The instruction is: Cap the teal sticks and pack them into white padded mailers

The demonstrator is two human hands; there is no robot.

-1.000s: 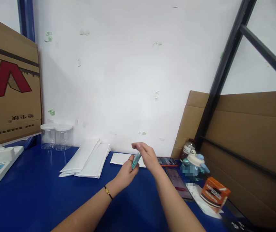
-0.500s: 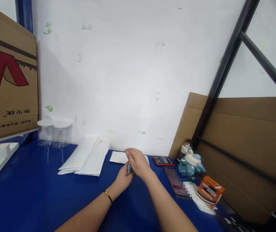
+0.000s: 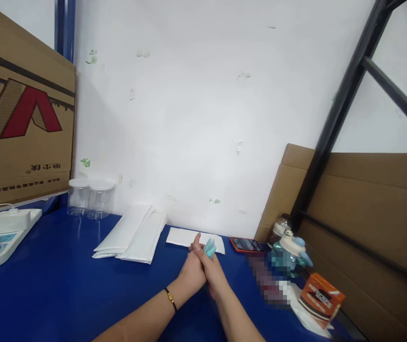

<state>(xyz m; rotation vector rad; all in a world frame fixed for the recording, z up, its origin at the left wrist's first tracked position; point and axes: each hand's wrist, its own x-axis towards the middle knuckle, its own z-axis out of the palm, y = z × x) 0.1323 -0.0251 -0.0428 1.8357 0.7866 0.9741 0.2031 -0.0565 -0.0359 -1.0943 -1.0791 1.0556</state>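
At far left of the white folded sheet (image 3: 181,236), 2 lidded clear jars (image 3: 101,199) stand see-through down to their bases. Just left of the sheet lie flat white packets (image 3: 142,236). In front of the sheet, the left hand (image 3: 193,271) has its fingers curled in tight; the right hand (image 3: 215,271) clasps against it, likewise closed, both holding a light-blue folded bundle (image 3: 209,247). The bundle's upper end sticks up above the clasped fingers; its lower part is hidden between the 2 hands. Right of the sheet come a red-edged phone (image 3: 247,244), a brown labelled bottle (image 3: 278,230), a teal drinking bottle (image 3: 289,256) and, farthest right, an orange carton (image 3: 321,298); I cannot tell the last 3's contents.
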